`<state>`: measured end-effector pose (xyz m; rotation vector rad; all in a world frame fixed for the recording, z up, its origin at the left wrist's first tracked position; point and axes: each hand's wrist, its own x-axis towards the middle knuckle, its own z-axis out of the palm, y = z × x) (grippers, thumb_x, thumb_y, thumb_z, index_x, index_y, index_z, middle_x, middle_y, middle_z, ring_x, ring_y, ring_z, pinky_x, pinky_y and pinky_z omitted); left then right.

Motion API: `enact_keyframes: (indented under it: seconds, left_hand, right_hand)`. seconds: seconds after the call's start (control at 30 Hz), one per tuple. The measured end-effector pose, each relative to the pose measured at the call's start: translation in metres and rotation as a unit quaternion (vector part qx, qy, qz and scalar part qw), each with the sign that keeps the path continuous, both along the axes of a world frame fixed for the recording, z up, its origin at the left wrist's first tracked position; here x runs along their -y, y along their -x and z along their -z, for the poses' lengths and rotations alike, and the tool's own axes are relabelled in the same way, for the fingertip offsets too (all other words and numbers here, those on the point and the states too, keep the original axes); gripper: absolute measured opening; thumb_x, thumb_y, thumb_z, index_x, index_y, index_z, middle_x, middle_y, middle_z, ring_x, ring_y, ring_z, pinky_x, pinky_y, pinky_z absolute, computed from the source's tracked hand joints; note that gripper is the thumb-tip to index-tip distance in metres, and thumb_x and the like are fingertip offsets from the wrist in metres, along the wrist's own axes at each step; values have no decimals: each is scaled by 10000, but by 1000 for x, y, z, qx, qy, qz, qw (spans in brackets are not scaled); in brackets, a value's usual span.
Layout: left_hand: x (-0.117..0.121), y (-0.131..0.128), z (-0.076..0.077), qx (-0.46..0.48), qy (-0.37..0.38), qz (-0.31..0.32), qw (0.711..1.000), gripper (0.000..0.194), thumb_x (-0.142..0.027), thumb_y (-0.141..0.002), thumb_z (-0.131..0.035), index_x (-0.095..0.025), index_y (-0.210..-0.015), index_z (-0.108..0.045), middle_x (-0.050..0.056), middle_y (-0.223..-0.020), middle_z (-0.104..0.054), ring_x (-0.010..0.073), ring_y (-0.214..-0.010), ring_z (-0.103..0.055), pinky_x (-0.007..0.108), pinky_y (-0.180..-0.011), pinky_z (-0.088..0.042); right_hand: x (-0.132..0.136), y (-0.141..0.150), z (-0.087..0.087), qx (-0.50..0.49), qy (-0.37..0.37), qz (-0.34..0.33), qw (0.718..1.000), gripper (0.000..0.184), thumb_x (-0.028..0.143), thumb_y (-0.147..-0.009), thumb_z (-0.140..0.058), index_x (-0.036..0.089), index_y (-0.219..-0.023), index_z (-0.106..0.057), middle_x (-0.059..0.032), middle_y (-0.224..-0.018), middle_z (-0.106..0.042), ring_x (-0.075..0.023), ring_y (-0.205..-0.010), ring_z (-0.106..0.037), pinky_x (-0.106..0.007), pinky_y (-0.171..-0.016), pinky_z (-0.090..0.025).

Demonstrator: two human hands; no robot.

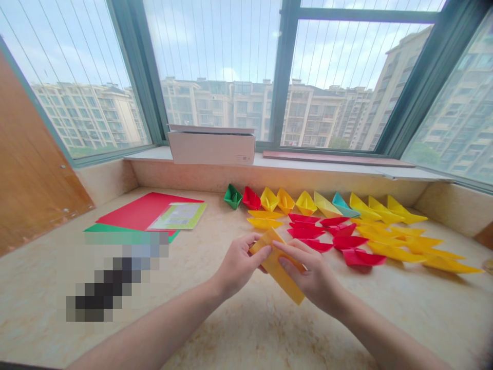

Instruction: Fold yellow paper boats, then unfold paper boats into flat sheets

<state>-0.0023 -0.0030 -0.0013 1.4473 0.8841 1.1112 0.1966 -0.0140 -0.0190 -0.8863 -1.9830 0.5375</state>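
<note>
Windows (211, 46): beyond both hands, in dark frames, with pale apartment buildings (215, 105) and a cloudy sky outside.
Sill (265, 163): past the hands, bearing a white box (211, 148) ahead of the left hand and a flat reddish board (335, 158) ahead of the right.
Countertop (215, 334): mottled cream stone, spreading beneath both hands.
Yellow paper (287, 282): a folded, slanting strip held up between the two hands, its lower end pointing toward the person.
Left hand (236, 264): gripping the strip near its upper end, thumb on top, other fingers partly hidden behind.
Right hand (314, 272): closed on the same strip, fingers laid over its face, thumb against it.
Back row of boats (307, 203): folded paper, farther off than the hands, running rightward from a green boat (232, 197) and a red boat (251, 198) through mostly yellow ones, with a light blue boat (345, 205) among them.
Red boats (362, 257): grouped just beyond the right hand.
Yellow boats (396, 252): clustered to the right of that hand.
Sheets: red paper (134, 213) over green paper (115, 232), left of the left hand, a clear packet (179, 216) on top.
Blurred patch (115, 277): left of the left hand, contents unreadable.
</note>
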Motion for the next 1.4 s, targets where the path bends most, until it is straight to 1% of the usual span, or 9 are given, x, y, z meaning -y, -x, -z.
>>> enact_keyframes:
  seconds: [0.17,0.27,0.37,0.47,0.6,0.83,1.03,1.2,1.4]
  left_hand:
    - [-1,-1,0,9,14,-18,1000,315,-390,-812,-725,-105,-925,-655,54,-781,-695,152,-650,-658,228,-520,-563]
    - [-4,-1,-1,30,30,-55,998,319,-396,-820,-708,-109,-933,-624,62,-809,-703,170,-671,-676,255,-532,-580]
    - [-7,1,-3,55,48,-87,994,321,-388,-830,-693,-117,-968,-590,71,-837,-716,188,-710,-700,271,-559,-593]
    - [-7,2,-4,57,57,-69,994,315,-365,-822,-700,-119,-973,-574,75,-831,-725,202,-731,-715,272,-578,-595]
    - [-7,4,-5,37,64,-8,997,342,-365,-836,-681,-111,-1044,-587,96,-896,-737,207,-727,-726,273,-576,-591]
    - [-8,3,-2,26,63,20,997,404,-405,-868,-661,-103,-1133,-618,106,-904,-744,190,-674,-727,238,-537,-559]
    - [-8,2,-3,42,35,-28,998,383,-389,-877,-650,-92,-1112,-596,105,-889,-740,176,-617,-712,234,-501,-541]
    - [-8,2,-3,39,32,-37,998,383,-389,-875,-649,-93,-1109,-584,102,-883,-735,182,-616,-716,241,-504,-543]
    - [-7,1,-3,45,33,-28,998,381,-388,-857,-671,-105,-1099,-586,100,-890,-741,180,-616,-719,234,-501,-539]
  right_hand:
    - [-1,-1,2,-3,9,14,1000,397,261,-946,-555,330,-1335,-594,-59,-1100,-664,-214,-942,-659,-373,-808,-584]
    - [-3,-2,-2,-81,110,43,990,534,328,-912,-623,312,-1427,-483,-61,-1114,-680,-214,-903,-688,-357,-746,-607]
    - [-8,-6,-11,-128,207,53,968,487,407,-861,-688,246,-1311,-597,-63,-1034,-715,-229,-906,-705,-335,-732,-611]
    - [-13,-11,-19,-156,250,64,953,359,434,-796,-751,204,-1069,-719,-74,-1040,-737,-248,-940,-710,-335,-778,-604]
    - [-16,-16,-22,-186,291,57,937,386,433,-747,-796,208,-1051,-719,-68,-1028,-738,-243,-890,-725,-321,-731,-602]
    - [-19,-19,-21,-236,314,40,919,495,468,-790,-760,221,-1203,-643,-89,-1034,-748,-280,-931,-729,-384,-760,-608]
    - [-17,-17,-24,-251,316,-12,915,580,454,-805,-753,244,-1313,-567,-95,-1171,-713,-271,-1016,-698,-392,-831,-582]
    - [-19,-17,-21,-220,308,2,926,501,467,-776,-775,186,-1175,-661,-102,-1145,-720,-263,-1025,-681,-345,-847,-549]
    - [-22,-20,-18,-239,307,8,921,457,514,-808,-734,172,-1110,-693,-111,-1088,-737,-272,-992,-689,-350,-827,-540]
